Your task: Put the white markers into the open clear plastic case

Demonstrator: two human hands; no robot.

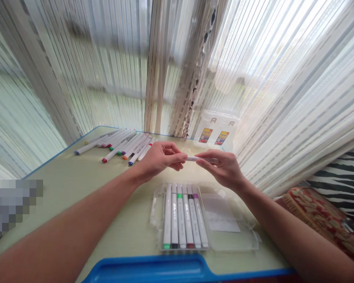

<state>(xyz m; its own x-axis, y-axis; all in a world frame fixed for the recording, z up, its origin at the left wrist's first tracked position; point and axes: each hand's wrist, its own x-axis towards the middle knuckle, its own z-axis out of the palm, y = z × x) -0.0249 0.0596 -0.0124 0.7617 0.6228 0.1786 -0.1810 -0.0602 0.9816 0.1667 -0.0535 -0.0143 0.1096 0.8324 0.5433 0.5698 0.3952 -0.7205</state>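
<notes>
Between my two hands, above the table, a white marker (191, 158) is held level. The fingertips of my left hand (162, 157) pinch one end of it. My right hand (222, 165) grips the other end between thumb and fingers, which hide much of that end. Below them lies an open clear plastic case (231, 245). Several white markers (182, 224) stand side by side in its left half, with green, black, dark red and purple colour marks. A pale sheet (222, 214) shows in the case's right half.
Several loose white markers (118, 147) with coloured ends lie at the back left of the table (126, 228). A clear box (215, 127) with two labels stands at the back. The table has a blue edge tray (147, 267); striped curtains (118, 59) hang behind.
</notes>
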